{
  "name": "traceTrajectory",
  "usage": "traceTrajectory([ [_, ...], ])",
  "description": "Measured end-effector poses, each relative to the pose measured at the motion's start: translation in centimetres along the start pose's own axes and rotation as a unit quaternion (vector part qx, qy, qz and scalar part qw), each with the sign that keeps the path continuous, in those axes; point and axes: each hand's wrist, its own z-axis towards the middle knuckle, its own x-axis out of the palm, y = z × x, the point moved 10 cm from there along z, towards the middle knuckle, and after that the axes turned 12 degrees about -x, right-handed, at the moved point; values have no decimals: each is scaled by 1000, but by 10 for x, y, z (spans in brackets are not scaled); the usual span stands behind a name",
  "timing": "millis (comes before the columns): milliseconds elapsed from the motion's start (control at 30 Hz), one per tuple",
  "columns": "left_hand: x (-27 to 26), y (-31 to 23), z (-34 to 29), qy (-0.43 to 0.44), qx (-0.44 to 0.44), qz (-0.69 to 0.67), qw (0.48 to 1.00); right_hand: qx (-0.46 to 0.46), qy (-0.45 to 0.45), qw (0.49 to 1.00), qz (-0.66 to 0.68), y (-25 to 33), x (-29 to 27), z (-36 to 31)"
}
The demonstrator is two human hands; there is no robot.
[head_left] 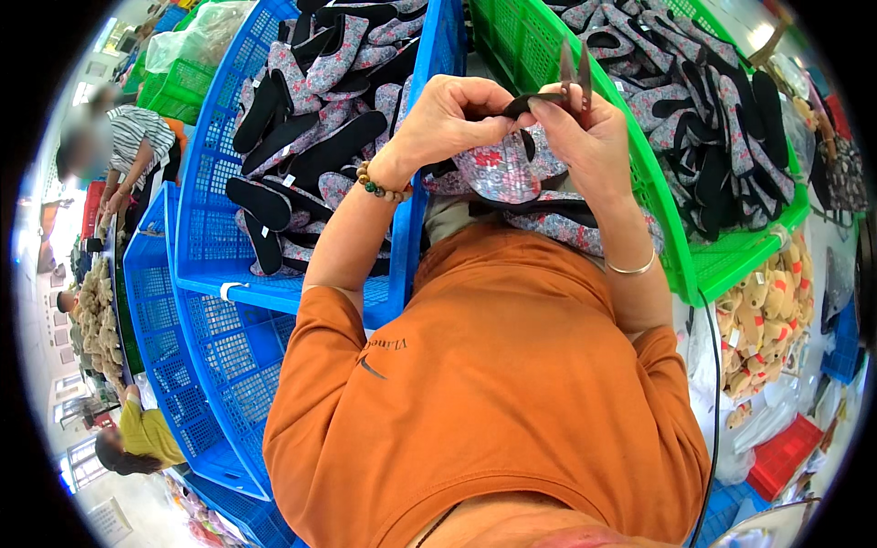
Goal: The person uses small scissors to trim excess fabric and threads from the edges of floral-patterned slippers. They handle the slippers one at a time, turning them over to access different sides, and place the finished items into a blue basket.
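Between my hands, above my lap, is a floral slipper (493, 175), grey with pink-red flowers and a black edge. My left hand (449, 121) is closed on the slipper's black edge, thumb and fingers pinched together. My right hand (589, 137) pinches the other end of that edge between thumb and finger. Dark scissors (585, 84) are tucked in the same right hand, their blades pointing up and away from me. More floral slippers (557, 224) lie on my lap just below, partly hidden by my hands and the held slipper.
At my left stands a blue crate (306, 290) heaped with slippers; a green crate (662, 196) at my right holds more. Other blue crates (219, 352) are stacked at far left. Plush toys (763, 320) and a red crate (784, 457) lie at right. Two people work at the left.
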Motion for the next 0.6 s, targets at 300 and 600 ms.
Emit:
traceTrajectory([
  [300, -13, -5, -12, -22, 37, -118, 992, -127, 113, 960, -223, 17, -6, -27],
  [600, 5, -23, -15, 13, 54, -65, 996, -164, 179, 870, -429, 41, -2, -31],
])
